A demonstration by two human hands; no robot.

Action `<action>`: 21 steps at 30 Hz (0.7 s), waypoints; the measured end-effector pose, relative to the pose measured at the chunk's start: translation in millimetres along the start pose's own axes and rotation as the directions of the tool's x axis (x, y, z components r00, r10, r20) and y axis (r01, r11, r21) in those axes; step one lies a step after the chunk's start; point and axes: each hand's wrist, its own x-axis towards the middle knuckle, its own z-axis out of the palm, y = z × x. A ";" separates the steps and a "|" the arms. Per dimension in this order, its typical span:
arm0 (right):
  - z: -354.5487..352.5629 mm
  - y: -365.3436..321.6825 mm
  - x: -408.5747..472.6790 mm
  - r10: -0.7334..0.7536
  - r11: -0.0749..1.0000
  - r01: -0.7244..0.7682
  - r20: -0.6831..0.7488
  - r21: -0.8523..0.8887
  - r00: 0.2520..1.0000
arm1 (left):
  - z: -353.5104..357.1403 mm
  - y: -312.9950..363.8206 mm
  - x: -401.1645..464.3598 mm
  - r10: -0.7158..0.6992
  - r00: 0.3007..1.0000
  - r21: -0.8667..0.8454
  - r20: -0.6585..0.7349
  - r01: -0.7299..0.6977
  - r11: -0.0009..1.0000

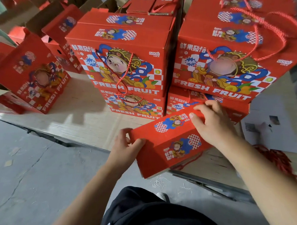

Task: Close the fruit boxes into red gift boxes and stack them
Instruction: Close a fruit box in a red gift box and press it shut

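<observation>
While both hands steady it, a closed red gift box (170, 141) lies tilted at the near edge of a pale wooden platform (82, 121). Left hand (126, 146) grips the box's near-left corner, thumb on top; right hand (213, 121) curls over its far end. Behind it stand two stacks of matching boxes (127, 60) with red rope handles (125, 74).
</observation>
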 end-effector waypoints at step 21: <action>29.6 17.9 -80.9 -0.292 0.878 0.273 0.012 -0.393 0.956 | 6.1 26.3 7.3 0.724 0.641 0.630 0.253 -0.678 0.380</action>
